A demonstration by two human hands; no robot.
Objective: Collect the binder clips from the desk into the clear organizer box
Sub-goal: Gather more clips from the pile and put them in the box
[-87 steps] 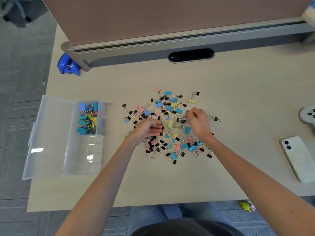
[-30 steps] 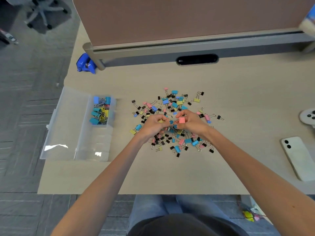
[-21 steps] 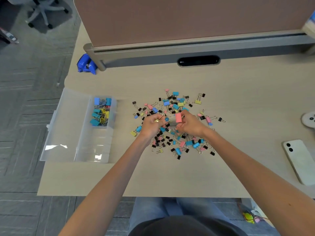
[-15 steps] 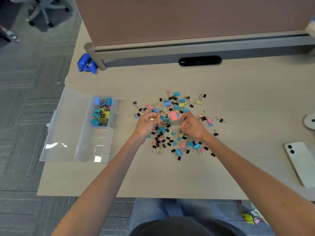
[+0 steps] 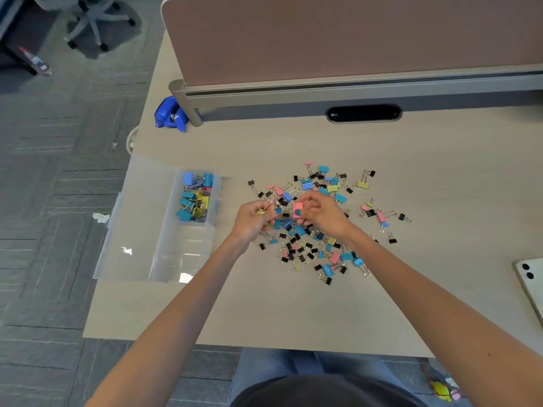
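binder clips (image 5: 299,230) | right grip (image 5: 326,215) pinches pink clip (image 5: 297,210) | phone (image 5: 533,286) cut off

Head cam, wide-angle, looks fwd & down over desk (image 5: 293,312), close.

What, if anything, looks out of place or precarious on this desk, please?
Nothing looks damaged. The small coloured and black binder clips lie scattered across the beige desk, as expected. The clear plastic organizer box sits with its open lid right at the desk's left edge, so a nudge might tip it.
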